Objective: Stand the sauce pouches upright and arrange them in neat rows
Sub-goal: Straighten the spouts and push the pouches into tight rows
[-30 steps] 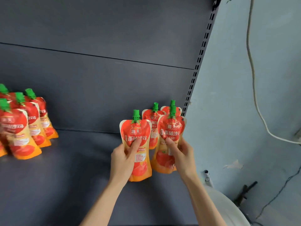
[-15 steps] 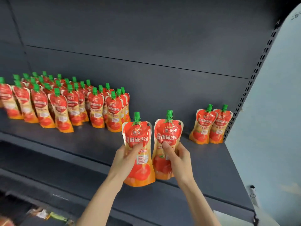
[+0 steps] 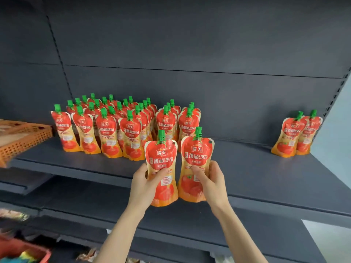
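Pouches in hand: a left pouch [image 3: 161, 160] and a right pouch [image 3: 196, 154], both upright with labels facing out, held side by side at the near edge of the shelf [image 3: 266, 177]. Whether their bottoms touch it I cannot tell.
Left hand: the left hand [image 3: 144, 184] is clamped on the left pouch at its narrow waist, thumb across the front and fingers wrapped behind.
Right hand: the right hand [image 3: 210, 179] grips the right pouch the same way, thumb on the label.
Standing block: the standing block [image 3: 121, 130] fills the left and far part of the shelf in upright rows, and its two rightmost columns sit slightly apart from the rest.
Pair: a pair [image 3: 296, 135] of pouches stands at the far right end, well apart from the block.
Crate: an orange perforated crate [image 3: 22, 137] lies at the left, near the block.
Feel: probably soft film walls over a sloshing fill, with the weight low in the widened base. The glossy skin looks slick, and only the green cap [image 3: 161, 134] seems rigid.
Hold: the waist suits a thumb-and-fingers clamp, firm enough to stop slipping yet not so hard that the body buckles. The cap would give a stiffer handle, though it would let the pouch swing.
Setting down: I would judge the base needs to land flat and spread before letting go, since a creased gusset would let it lean.
Risk: neighbours stand close, so a nudge may topple several.
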`<state>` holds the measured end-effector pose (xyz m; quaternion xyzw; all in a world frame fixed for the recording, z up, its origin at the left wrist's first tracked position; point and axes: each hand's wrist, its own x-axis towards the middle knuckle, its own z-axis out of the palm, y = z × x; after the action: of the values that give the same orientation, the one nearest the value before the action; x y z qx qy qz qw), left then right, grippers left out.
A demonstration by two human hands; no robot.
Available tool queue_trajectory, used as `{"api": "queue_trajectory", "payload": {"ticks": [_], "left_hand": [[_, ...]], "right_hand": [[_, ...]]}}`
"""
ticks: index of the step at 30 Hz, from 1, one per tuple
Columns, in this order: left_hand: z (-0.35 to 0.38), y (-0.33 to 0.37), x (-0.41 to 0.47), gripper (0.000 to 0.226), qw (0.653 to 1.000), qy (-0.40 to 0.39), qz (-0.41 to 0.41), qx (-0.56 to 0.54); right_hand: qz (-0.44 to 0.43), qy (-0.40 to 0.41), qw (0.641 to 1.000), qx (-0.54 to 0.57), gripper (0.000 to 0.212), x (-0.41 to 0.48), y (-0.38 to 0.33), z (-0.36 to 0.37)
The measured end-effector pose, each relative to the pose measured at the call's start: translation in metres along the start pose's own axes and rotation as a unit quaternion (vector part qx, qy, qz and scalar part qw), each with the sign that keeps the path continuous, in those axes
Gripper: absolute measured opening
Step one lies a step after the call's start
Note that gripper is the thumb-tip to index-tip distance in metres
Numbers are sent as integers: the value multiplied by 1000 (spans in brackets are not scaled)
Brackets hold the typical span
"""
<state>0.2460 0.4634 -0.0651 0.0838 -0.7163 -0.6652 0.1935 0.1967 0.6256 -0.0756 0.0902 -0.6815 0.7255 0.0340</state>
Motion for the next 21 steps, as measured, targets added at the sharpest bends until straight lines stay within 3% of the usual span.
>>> {"api": "queue_trajectory", "payload": {"ticks": [11,21], "left_hand": [[-30,-23,114,41,997,-36,66,33],[-9,-51,181,28,994,-75,68,49]], "right_hand": [[-37,59,997,-45,13,70,18,57],[-52,85,992,-82,11,133,40,61]]}}
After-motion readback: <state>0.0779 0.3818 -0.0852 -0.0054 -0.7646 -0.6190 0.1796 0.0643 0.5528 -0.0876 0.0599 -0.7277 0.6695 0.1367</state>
